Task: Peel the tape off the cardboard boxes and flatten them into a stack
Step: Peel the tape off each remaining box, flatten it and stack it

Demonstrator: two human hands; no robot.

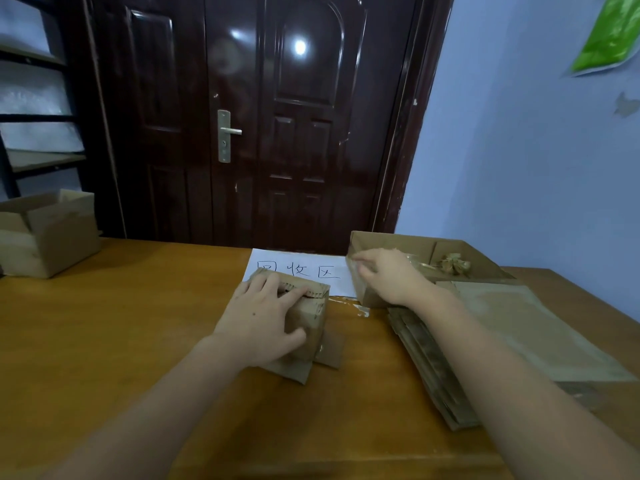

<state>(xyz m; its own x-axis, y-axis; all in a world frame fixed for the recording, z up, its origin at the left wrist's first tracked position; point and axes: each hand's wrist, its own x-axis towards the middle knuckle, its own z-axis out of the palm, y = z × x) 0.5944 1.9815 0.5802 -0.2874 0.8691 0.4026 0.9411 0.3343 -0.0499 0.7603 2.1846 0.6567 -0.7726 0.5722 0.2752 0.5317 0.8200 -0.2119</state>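
Right now the small cardboard box [304, 323] lies partly collapsed near the middle of the bench [121, 323], just short of the far edge, with its loose flaps splayed toward the near edge. The left hand [263, 320] rests on top of it, fingers laid over the corrugated upper edge and thumb hooked against the side facing the person, so the grip is closed around the box, holding it down. It overlaps the near edge of a white paper sign [304, 268] with handwritten characters, lying by the far edge.

Toward the far right corner the right hand [384, 275] reaches to the near-left corner of an open cardboard tray [467, 254]; its fingers are bent at the tray's rim and appear to pinch something pale, possibly tape, though blur makes that uncertain. A crumpled wad of peeled tape [453, 265] lies inside the tray. Along the right edge sits the stack of flattened boxes [485, 348], a broad flat sheet on top. Another open box [48, 230] stands at the far left corner.

The box looks light and thin-walled, stiff along the flutes but ready to fold at its scored creases, so it should flatten under a spread palm. The best hold is probably at opposite corners or along a crease, keeping clear of the rough cut edge. Any tape still on it will likely tear the paper surface if pulled fast; a low, slow peel from a lifted end seems safer.
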